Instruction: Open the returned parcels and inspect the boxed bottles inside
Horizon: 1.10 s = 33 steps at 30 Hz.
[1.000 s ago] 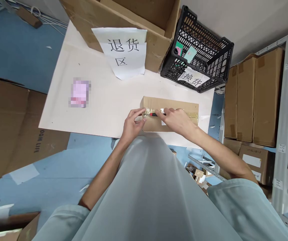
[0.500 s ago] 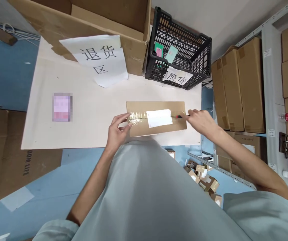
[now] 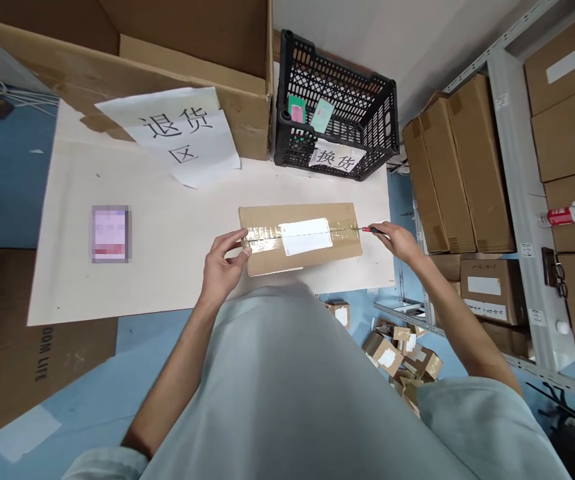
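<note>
So a second ago the right hand (image 3: 398,241) was over the middle of the box, with the red-and-black cutter (image 3: 373,231) pointing at the tape near the left end. Half a second later it was at the right end, and now it's a bit further out, fingers closed on the handle, blade tip right by the edge (can't tell if it's actually touching). The left hand (image 3: 223,267) hasn't budged from the left end: thumb and fingertips against the cardboard, with a gap between them, not clenched.

The long cardboard box (image 3: 297,213) is lying flat on the white table (image 3: 182,220), right in front of the person. A thin dark line runs lengthwise through the clear tape (image 3: 265,245) and across the white label (image 3: 306,237), whose print is too tiny to read.

Readable stuff: the paper sheet (image 3: 207,150) on the big open carton (image 3: 252,123) says 退货区, and the note (image 3: 336,155) on the black crate (image 3: 290,143) says 换货. The brown carton (image 3: 77,353) at far left shows "OOM LIFE" (first letter or letters cut off by the table). The pinkish item (image 3: 111,233) on the table's left is pixelated, so no clue what's on it.
</note>
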Each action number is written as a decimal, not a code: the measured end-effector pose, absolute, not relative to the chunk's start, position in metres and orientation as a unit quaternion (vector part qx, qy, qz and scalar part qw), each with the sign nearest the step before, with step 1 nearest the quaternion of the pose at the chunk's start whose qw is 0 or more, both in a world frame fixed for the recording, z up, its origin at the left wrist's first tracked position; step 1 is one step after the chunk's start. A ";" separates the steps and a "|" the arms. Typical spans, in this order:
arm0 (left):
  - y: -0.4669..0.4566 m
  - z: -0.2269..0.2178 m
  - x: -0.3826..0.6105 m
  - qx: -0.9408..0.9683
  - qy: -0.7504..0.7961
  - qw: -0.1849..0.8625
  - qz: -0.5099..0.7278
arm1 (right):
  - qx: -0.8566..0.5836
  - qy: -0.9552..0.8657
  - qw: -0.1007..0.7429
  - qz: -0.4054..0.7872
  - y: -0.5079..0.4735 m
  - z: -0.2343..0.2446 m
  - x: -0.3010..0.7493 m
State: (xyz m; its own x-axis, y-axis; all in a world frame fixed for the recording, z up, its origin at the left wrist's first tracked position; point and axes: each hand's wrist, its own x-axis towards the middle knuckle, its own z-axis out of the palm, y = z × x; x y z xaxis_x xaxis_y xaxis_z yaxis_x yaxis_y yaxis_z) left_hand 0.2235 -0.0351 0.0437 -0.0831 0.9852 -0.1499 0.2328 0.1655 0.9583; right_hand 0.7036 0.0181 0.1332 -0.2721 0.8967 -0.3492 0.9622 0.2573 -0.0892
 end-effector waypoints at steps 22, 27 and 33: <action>-0.066 0.003 0.097 0.463 0.753 0.327 0.334 | 0.724 0.503 -0.377 -0.282 -0.046 0.011 0.540; -0.059 0.000 0.130 0.452 0.737 0.419 0.276 | 0.727 0.527 -0.387 -0.211 -0.034 0.053 0.538; -0.053 0.007 0.201 0.494 0.637 0.523 0.276 | 0.726 0.619 -0.283 -0.103 -0.008 0.094 0.555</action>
